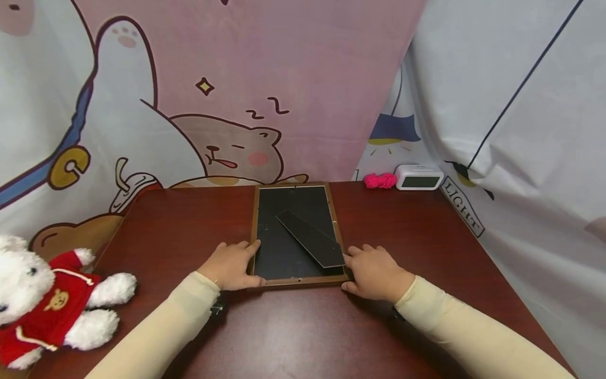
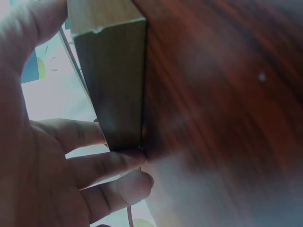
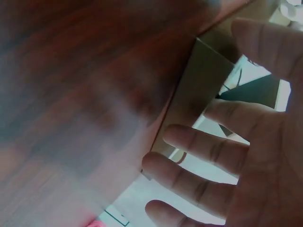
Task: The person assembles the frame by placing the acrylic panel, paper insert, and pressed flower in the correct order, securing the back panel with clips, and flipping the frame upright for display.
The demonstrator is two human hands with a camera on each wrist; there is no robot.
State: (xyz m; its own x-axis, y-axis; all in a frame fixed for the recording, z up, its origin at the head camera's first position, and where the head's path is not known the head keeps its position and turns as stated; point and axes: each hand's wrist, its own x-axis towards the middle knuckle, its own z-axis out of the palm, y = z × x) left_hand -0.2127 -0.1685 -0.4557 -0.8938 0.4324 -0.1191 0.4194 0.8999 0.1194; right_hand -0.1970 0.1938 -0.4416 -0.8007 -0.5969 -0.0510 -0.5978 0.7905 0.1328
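Note:
A picture frame [image 1: 303, 282] with a brown wooden rim lies face down on the table. Its black backing board [image 1: 279, 258] faces up, and a black stand leg [image 1: 312, 239] slants across it toward the near right corner. My left hand [image 1: 232, 266] touches the near left corner, thumb by the front edge and fingers along the side. At the near right corner, my right hand [image 1: 376, 273] rests against the rim with its fingers spread. Both wrist views show the frame's wooden side [image 2: 113, 85] close beside fairly straight fingers.
On the far right of the brown table [image 1: 293, 331] stand a white digital clock [image 1: 419, 178] and a bundle of pink yarn [image 1: 380, 181]. A white plush toy [image 1: 57, 300] in a red hoodie sits at the left. A printed cartoon curtain [image 1: 303, 79] hangs behind.

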